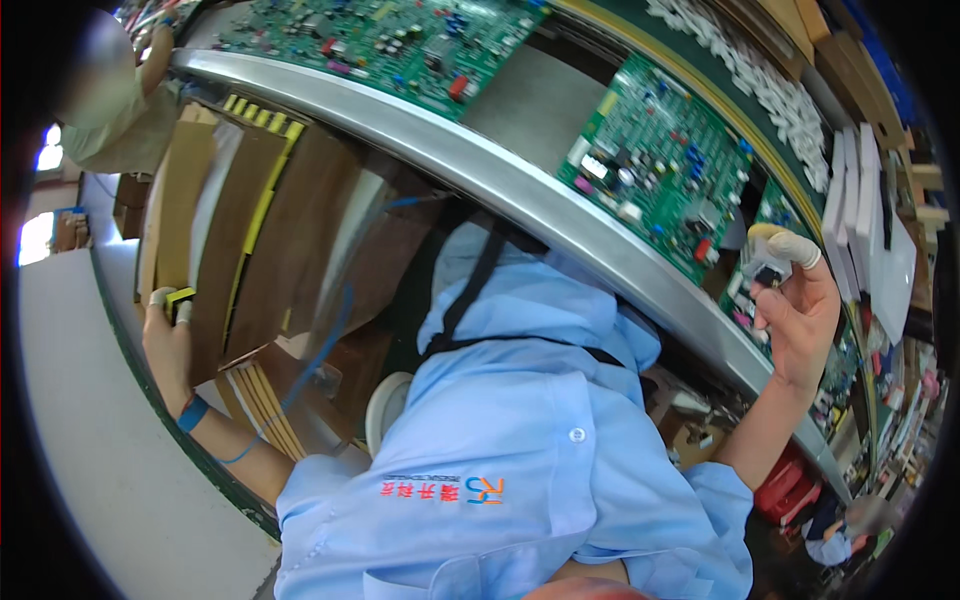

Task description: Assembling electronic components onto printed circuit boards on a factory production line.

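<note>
At the far left, my left hand pinches a small block with a yellow top and black edges between finger and thumb, beside a row of brown cardboard trays. Pale finger cots cover some fingertips, and a blue band is round the wrist. Over on the right, my right hand is raised above the line of boards, its fingers closed on a small black component with a clear or greyish part above it. It too wears cots. The nearest green circuit board carries many parts; whether my fingers touch a board I cannot tell.
A metal rail runs along the conveyor's near side. More populated circuit boards lie to the left. Yellow blocks line the cardboard trays. White parts and white panels stand beyond. Another person is at upper left.
</note>
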`<state>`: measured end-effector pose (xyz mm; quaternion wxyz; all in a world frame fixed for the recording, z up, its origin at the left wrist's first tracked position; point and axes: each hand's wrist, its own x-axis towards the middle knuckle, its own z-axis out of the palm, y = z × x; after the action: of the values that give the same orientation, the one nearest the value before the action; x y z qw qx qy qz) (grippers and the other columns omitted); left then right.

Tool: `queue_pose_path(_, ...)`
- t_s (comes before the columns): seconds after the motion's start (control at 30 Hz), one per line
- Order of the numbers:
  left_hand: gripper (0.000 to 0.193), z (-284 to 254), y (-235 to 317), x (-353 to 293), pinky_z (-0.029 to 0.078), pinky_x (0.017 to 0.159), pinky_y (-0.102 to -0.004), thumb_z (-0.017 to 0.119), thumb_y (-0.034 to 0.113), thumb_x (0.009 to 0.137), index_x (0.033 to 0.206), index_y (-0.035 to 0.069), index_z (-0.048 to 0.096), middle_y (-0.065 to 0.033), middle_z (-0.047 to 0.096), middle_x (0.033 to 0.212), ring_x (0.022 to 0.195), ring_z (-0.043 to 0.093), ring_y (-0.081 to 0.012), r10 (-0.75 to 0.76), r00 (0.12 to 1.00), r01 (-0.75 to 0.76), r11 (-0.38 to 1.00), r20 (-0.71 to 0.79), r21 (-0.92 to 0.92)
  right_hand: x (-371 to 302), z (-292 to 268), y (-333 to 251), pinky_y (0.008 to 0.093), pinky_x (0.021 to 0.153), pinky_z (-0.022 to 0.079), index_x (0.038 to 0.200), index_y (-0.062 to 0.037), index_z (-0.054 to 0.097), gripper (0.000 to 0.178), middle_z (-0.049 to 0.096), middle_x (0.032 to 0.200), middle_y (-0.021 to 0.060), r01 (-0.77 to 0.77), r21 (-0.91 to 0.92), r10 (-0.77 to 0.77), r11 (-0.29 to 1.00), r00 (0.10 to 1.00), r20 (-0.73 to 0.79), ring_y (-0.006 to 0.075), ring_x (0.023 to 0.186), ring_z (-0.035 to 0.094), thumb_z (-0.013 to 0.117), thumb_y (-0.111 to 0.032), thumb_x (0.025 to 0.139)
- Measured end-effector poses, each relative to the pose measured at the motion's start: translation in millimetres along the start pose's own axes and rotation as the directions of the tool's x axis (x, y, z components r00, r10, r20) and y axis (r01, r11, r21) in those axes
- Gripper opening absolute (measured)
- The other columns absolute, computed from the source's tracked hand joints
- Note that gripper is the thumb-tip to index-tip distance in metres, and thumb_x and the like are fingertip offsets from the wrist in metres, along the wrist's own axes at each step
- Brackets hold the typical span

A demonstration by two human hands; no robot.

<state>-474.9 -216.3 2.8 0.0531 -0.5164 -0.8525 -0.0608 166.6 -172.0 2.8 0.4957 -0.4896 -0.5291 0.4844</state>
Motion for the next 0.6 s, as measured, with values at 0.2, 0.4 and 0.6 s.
queue_pose_path(0.2,0.022,-6,-37,30,0.047,0.077,-0.0263,0.062,-0.001,0.087,0.109,-0.002,0.06,-0.0016,0.062,0.099,0.088,0.058,-0.0114,-0.041,0.952,0.205,0.821,0.303,-0.533,42,43,-15,0.0171,0.058,0.045,0.11,-0.0044,0.067,0.036,0.063,0.098,0.0046,-0.055,-0.348,0.055,0.936,0.998,-0.01,0.0068,0.075,0.057,0.068,0.007,0.076)
queue_pose_path(0.4,0.02,-10,4,28,0.048,0.076,-0.0374,0.063,0.013,0.087,0.105,0.003,0.06,-0.0183,0.066,0.091,0.084,0.064,-0.0289,-0.145,0.968,0.141,0.989,0.205,0.032,65,71,-1,0.0264,0.055,0.042,0.104,-0.0093,0.07,0.032,0.063,0.086,0.0061,0.077,-0.706,-0.073,0.704,0.997,0.036,0.0143,0.059,0.051,0.079,-0.012,0.074)
queue_pose_path(0.6,0.019,-11,34,35,0.048,0.075,-0.036,0.06,0.016,0.09,0.107,0.009,0.06,-0.0155,0.066,0.092,0.083,0.063,-0.0266,-0.148,0.975,0.113,0.972,0.165,0.206,65,71,9,0.0332,0.054,0.048,0.107,-0.0109,0.069,0.032,0.066,0.09,0.008,0.207,-0.869,-0.146,0.449,0.977,0.157,0.0236,0.064,0.062,0.075,-0.012,0.075)
